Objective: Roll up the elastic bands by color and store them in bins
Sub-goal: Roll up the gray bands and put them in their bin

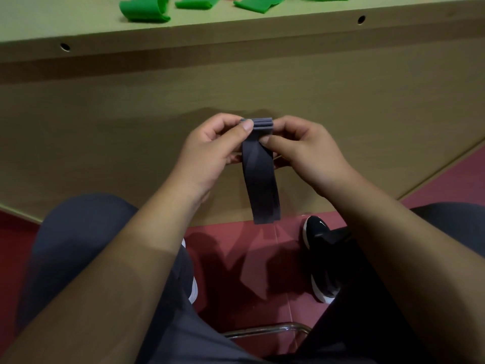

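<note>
A dark grey elastic band (259, 174) hangs in front of me, below the table's edge. Its top end is wound into a small flat roll (258, 124) with several layers showing. My left hand (210, 151) pinches the roll's left side between thumb and fingers. My right hand (301, 151) grips the roll's right side, thumb pressed on the band just under the roll. The loose tail drops straight down to about knee height. Several green bands (144, 9) lie on the tabletop at the top of the view. No bin is in view.
The wooden table's front panel (105, 114) fills the space behind my hands. My knees in dark trousers (78, 232) flank a red floor (249, 258). A black shoe (319, 248) rests at right. A metal chair bar (262, 331) runs below.
</note>
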### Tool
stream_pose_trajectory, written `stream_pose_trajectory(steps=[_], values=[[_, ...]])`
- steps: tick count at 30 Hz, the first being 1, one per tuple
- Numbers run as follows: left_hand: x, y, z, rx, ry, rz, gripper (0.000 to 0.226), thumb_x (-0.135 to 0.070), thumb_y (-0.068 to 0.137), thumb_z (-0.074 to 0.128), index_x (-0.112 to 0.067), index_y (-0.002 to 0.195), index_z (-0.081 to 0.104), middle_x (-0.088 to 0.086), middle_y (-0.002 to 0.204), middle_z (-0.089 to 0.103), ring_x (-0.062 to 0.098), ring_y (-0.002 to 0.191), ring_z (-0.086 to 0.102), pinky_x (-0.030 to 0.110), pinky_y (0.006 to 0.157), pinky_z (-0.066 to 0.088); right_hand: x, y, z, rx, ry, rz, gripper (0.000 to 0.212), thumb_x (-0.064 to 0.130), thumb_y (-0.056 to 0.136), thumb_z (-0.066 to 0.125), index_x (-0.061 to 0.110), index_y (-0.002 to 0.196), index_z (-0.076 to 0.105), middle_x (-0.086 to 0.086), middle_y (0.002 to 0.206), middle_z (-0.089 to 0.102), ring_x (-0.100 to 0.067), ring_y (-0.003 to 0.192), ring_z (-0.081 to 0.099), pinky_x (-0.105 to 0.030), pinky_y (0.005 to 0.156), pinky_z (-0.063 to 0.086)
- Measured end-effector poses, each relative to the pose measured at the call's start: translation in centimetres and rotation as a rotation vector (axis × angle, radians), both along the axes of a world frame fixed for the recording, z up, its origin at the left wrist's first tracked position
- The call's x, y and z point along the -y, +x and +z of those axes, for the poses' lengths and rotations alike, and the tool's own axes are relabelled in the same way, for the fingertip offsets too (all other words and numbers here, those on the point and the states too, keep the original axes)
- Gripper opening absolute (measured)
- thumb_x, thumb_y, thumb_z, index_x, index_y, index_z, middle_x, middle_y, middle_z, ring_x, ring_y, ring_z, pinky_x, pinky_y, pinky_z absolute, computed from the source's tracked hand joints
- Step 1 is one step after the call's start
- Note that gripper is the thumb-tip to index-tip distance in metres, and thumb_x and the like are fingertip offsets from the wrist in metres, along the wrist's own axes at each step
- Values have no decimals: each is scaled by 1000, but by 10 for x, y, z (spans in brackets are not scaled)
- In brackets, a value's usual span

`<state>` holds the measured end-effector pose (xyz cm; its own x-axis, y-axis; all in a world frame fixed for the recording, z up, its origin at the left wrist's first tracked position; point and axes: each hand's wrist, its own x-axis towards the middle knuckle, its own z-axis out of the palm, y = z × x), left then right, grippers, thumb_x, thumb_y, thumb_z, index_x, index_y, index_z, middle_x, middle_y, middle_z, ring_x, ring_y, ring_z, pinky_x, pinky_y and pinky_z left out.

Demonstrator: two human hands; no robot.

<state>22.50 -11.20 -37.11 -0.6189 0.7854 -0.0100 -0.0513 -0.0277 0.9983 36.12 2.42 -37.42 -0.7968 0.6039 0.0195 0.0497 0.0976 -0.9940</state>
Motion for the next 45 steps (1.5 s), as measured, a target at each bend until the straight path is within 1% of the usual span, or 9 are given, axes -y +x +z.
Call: stream_pose_trajectory(steps=[5,13,22,28,32,36,39,42,45], values=[[-1,2,0,-18,-39,31,15,-38,101,70,-24,100,75,8,95,71,18,85,65,32,71,50,3,0,2,-6,-5,8,18,2,96,73,12,111,74,-12,79,62,-18,70,60,-32,63,55],[-4,1,-7,-135,43,63,5,-21,95,75,-22,92,78,30,104,71,30,87,64,46,76,52,3,-3,-2,-3,-45,-40,20,-6,92,68,5,107,75,-12,76,61,-15,63,55,-26,55,49],[-4,-3,-11,-260,-9,116,6,-10,98,72,-8,100,78,5,90,75,5,77,64,20,64,50,3,-5,-10,20,-57,67,15,6,99,69,8,113,72,-10,85,66,-16,74,61,-29,68,54],[-4,-4,-12,-227,12,67,9,-8,96,74,-8,104,77,18,97,74,19,89,69,38,79,58,0,-5,-13,26,-61,33,43,43,108,62,2,104,76,-11,79,62,-18,70,59,-38,71,52],[-3,-3,-14,-165,-3,60,10,-10,93,77,-12,102,78,7,93,74,17,89,68,38,80,58,-2,-4,-16,43,3,36,29,35,109,62,12,108,80,0,78,72,-12,70,62,-34,69,52],[-5,-2,-12,4,4,59,18,-17,84,82,-13,101,78,16,99,75,28,97,70,56,98,56,-4,-5,-17,34,62,21,22,32,105,66,18,110,81,-9,100,81,-23,86,71,-52,81,60],[-5,0,-8,125,-8,27,21,-14,87,81,-7,105,71,13,100,75,25,96,71,41,92,57,-5,-4,-19,7,35,29,22,30,103,67,16,112,81,-14,107,80,-41,100,74,-63,92,57],[-4,3,-4,184,-45,-28,19,-21,99,73,-7,110,67,15,109,78,27,101,76,32,87,60,-6,-4,-19,-17,16,23,19,22,103,69,12,114,80,-19,109,79,-31,95,72,-57,90,59],[-6,5,-6,196,-83,-31,29,-28,101,70,-4,116,63,24,121,75,38,116,72,40,96,59,-5,-5,-18,-24,1,19,17,15,103,70,7,116,78,-19,109,78,-22,94,71,-53,89,59]])
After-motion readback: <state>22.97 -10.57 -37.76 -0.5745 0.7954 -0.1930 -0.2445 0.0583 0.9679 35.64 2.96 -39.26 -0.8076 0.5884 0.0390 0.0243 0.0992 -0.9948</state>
